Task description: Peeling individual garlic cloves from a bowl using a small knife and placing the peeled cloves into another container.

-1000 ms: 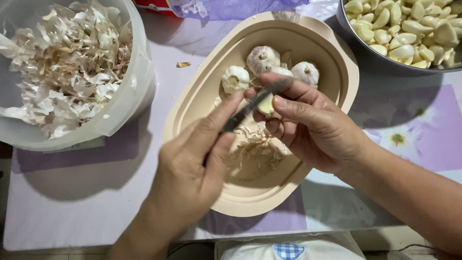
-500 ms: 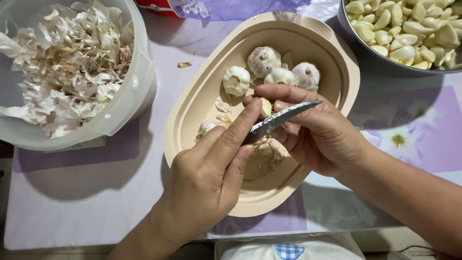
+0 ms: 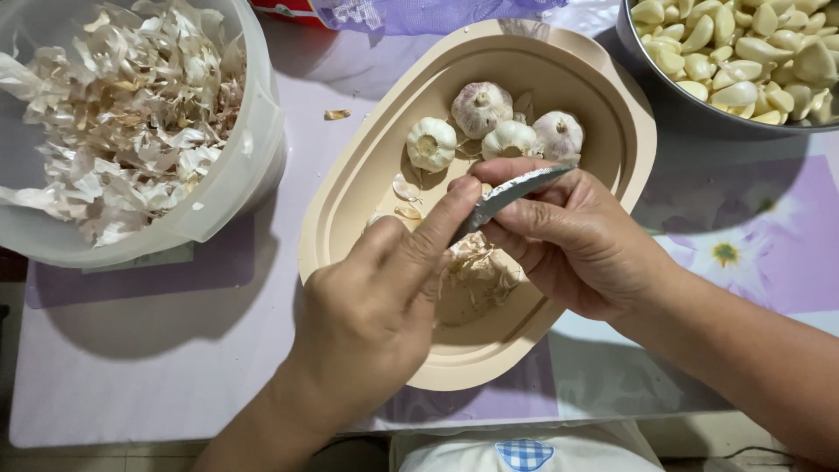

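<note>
Four whole garlic bulbs (image 3: 494, 131) lie unpeeled at the far end of the beige oval tray (image 3: 612, 96), with a few loose skin flakes beside them and a small heap of papery skins (image 3: 479, 271) lying lower in the tray under the hands. Both hands work over the tray's middle. One small knife (image 3: 507, 194) is in use: the left hand (image 3: 376, 306) is closed on its handle, thumb stretched along the blade, whose tip points to the right. The right hand (image 3: 577, 240) is curled shut, fingers folded toward the blade; what it pinches is hidden, so I cannot tell whether a clove sits there. One white plastic tub (image 3: 249, 166) at far left is heaped with garlic skins, too many to count. One metal bowl (image 3: 647, 61) at top right holds peeled cloves (image 3: 743, 44), at least twenty in view. Judging by that full bowl and tub, most of the peeling looks done, with four bulbs left. One stray skin flake (image 3: 336, 114) lies on the floral tablecloth (image 3: 743, 253).
</note>
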